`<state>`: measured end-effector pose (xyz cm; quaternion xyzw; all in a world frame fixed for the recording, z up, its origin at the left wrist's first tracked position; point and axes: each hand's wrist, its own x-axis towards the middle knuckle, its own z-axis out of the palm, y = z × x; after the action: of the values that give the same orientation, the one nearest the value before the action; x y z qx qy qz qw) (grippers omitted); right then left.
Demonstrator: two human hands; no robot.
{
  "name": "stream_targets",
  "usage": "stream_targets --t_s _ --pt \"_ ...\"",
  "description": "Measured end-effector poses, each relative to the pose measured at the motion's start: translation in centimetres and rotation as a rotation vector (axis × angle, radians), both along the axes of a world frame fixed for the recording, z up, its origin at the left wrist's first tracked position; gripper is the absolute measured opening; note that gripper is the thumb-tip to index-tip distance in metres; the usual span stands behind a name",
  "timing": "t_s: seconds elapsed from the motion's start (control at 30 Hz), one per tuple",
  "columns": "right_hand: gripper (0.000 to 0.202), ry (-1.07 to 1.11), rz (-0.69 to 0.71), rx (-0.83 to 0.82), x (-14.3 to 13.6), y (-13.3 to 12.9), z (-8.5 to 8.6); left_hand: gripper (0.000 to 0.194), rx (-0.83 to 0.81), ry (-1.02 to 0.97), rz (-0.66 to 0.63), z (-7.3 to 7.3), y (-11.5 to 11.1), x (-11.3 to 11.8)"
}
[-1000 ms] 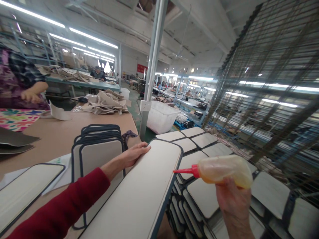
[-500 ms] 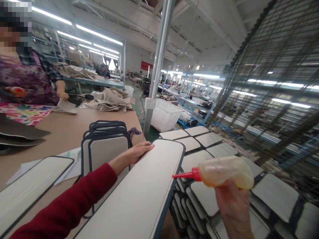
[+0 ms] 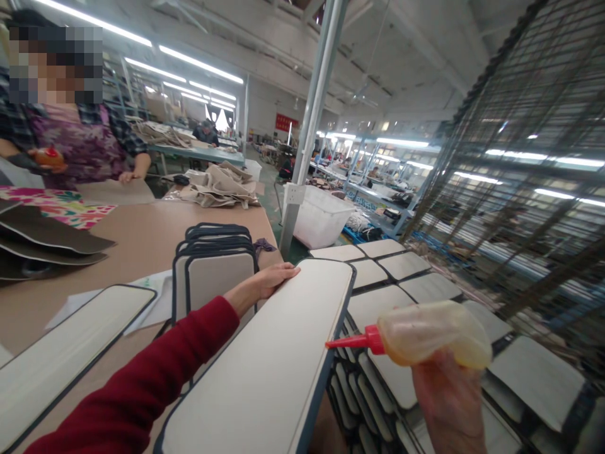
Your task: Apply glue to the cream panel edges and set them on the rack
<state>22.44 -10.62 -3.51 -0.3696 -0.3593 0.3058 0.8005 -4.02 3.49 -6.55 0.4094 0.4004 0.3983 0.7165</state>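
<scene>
My left hand (image 3: 276, 279) grips the far left edge of a long cream panel (image 3: 265, 353) with rounded corners and a dark blue rim. The panel is held tilted in front of me. In my right hand (image 3: 447, 391) is a squeeze bottle (image 3: 432, 333) of clear plastic with yellowish liquid inside. The bottle lies nearly level, and its red nozzle (image 3: 352, 341) points left, its tip at the panel's right edge. Left of the panel, a stack of similar panels (image 3: 222, 277) stands upright on the table. Another long panel (image 3: 80, 353) lies flat at the left.
Rows of rimmed panels (image 3: 428, 287) fill the right side, beside a wire mesh rack (image 3: 520, 164). A metal post (image 3: 312, 126) and a white bin (image 3: 324, 214) stand behind. Across the brown table (image 3: 155, 233), a co-worker (image 3: 70, 139) handles a beige sheet and an orange bottle.
The nozzle tip has slid a little nearer to me along the panel's right edge. My view has shifted left, and the co-worker's sheet now lies flatter on the table.
</scene>
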Motion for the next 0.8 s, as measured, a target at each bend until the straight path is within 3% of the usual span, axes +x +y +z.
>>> stream_targets --t_s 0.47,0.8 --pt "0.062 -0.007 0.049 -0.047 -0.5 -1.2 -0.1 0.023 -0.008 0.01 0.016 0.5 1.6 0.4" --pt "0.045 -0.063 0.107 -0.034 -0.3 -2.4 -0.9 0.013 -0.024 0.025 -0.009 1.0 2.7 0.8"
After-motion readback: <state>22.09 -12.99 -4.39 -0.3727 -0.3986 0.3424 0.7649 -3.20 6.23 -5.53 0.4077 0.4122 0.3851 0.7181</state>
